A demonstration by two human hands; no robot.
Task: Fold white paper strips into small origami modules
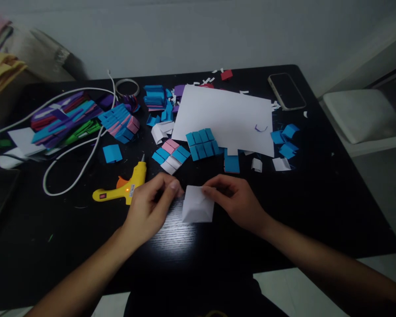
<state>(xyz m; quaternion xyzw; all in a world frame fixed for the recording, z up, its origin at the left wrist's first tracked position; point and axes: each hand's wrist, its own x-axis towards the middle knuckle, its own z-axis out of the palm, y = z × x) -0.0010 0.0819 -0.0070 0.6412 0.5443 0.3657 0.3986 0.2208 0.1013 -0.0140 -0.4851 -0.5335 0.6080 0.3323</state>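
A small folded white paper piece (198,206) is held just above the black table (317,207) near its front edge. My left hand (152,207) pinches its upper left corner with thumb and fingers closed. My right hand (237,200) pinches its upper right edge the same way. A yellow hot glue gun (122,188) lies just left of my left hand, its nozzle pointing up and away. Beyond my hands sit joined folded blue squares (203,143) and a small blue, pink and white patch (171,155).
A large white sheet (224,114) lies mid-table, with loose blue folded pieces (285,141) to its right. A phone (286,90) rests at the far right. Stacks of coloured folded paper (66,119) and a white cable (82,163) fill the left. A white chair (359,114) stands right.
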